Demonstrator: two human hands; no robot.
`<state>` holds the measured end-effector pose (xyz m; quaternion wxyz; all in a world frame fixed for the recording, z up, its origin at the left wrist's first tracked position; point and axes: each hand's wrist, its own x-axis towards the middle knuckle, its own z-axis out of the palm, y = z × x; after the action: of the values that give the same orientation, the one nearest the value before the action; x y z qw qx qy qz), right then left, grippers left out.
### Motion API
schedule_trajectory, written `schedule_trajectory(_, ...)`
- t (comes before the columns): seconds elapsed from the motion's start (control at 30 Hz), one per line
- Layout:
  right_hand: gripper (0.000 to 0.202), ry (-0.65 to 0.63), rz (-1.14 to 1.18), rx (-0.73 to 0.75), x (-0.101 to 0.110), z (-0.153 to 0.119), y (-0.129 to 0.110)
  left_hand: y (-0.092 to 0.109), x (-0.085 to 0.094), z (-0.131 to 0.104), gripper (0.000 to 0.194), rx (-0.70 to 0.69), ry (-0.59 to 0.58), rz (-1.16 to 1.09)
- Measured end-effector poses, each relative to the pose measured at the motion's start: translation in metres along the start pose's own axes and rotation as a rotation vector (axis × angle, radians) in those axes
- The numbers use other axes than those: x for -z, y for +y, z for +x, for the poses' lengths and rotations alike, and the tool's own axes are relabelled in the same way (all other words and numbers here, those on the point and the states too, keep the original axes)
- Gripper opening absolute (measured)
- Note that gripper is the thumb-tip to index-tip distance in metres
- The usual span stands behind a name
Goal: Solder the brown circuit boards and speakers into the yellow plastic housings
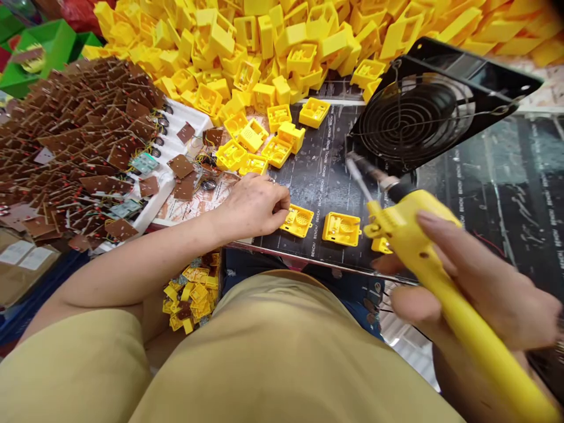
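Observation:
My right hand [497, 288] is wrapped round a yellow soldering gun [467, 314]. Its metal tip and a thin feed tube point up and left, above the bench and close to the fan. My left hand [255, 202] has its fingers curled at the left edge of an open yellow plastic case [300, 221], partly covering it. To the right lies a second open yellow case [341, 229] with small parts inside. A third yellow case [381, 245] is partly hidden behind the soldering gun.
A black fan [412, 120] stands tilted at the back right of the dark bench [328, 147]. Yellow cases [264, 35] are heaped along the back. Brown circuit boards [74, 135] are piled at left, beside loose boards with wires and small speakers [208, 184]. More yellow parts [198, 294] lie below the bench.

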<state>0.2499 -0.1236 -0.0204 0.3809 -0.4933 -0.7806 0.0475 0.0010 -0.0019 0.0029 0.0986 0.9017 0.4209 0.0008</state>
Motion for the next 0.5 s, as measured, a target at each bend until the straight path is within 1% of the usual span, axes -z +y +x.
schedule_trajectory(0.17,0.047,-0.098,-0.046,0.055,-0.028,0.025,-0.005,-0.002,-0.003,-0.002,0.018,-0.009,0.031,-0.009)
schedule_trajectory(0.3,0.047,-0.092,-0.067,0.116,-0.047,0.039,-0.010,-0.005,-0.007,-0.006,0.018,-0.031,0.082,-0.028)
schedule_trajectory(0.4,0.042,-0.118,-0.115,0.187,-0.060,0.043,-0.012,-0.008,-0.011,-0.011,0.016,-0.038,0.138,-0.068)
schedule_trajectory(0.5,0.037,-0.150,-0.154,0.195,-0.066,0.046,-0.014,-0.012,-0.018,-0.018,0.015,-0.014,0.229,-0.185)
